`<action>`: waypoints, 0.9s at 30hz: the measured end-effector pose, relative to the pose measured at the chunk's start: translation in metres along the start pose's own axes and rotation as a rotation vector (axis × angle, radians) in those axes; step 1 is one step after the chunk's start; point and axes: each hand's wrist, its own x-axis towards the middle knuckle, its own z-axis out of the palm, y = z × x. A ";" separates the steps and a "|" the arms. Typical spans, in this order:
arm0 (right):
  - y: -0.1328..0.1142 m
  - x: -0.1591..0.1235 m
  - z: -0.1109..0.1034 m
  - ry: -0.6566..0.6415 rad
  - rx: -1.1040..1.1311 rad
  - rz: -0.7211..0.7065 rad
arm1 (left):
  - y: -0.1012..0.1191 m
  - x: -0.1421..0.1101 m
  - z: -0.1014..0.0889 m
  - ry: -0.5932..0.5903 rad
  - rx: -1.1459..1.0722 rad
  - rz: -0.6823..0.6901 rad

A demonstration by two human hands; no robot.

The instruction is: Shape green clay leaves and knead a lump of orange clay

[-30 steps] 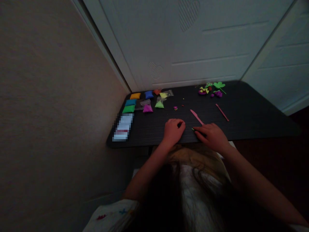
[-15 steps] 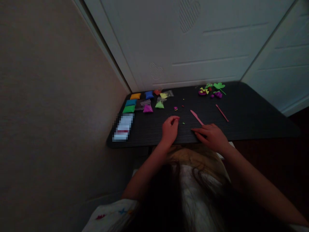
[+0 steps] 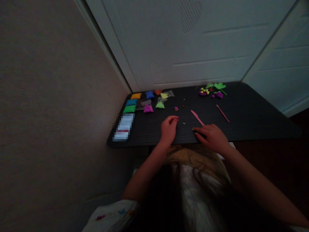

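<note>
My left hand [image 3: 168, 127] hovers at the table's near edge with its fingers curled and thumb and fingertips together; whatever they pinch, if anything, is too small to make out. My right hand [image 3: 210, 135] reaches over the black table [image 3: 251, 119] with fingers stretched, holding nothing in its grasp. At its index fingertip lies a tiny yellow-green clay piece [image 3: 192, 129]. Between the hands is another small green clay bit [image 3: 184, 123]. A pink plastic knife [image 3: 197, 117] rests just beyond my right fingers. Farther back sits a small purple clay flower [image 3: 176, 108].
Bags of coloured clay, including a magenta one [image 3: 148, 108] and a green one [image 3: 129, 109], lie at the back left. A blurred phone-like rectangle [image 3: 124, 127] is at the left edge. Finished-looking clay shapes [image 3: 219, 94] and a pink stick tool [image 3: 222, 113] lie right.
A yellow-green piece now shows at my right index fingertip, where it was hidden before. My left hand has shifted very slightly left. The other things lie as before.
</note>
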 end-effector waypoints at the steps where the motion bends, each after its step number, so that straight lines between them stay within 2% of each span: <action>1: 0.000 0.000 0.000 -0.001 0.000 0.003 | 0.000 0.000 0.000 0.000 -0.005 0.002; 8: 0.001 -0.001 -0.002 -0.009 0.042 0.009 | 0.002 0.000 0.000 -0.010 -0.011 -0.013; 27: -0.001 0.002 -0.002 -0.039 -0.032 0.000 | 0.003 -0.001 0.000 -0.021 -0.052 0.010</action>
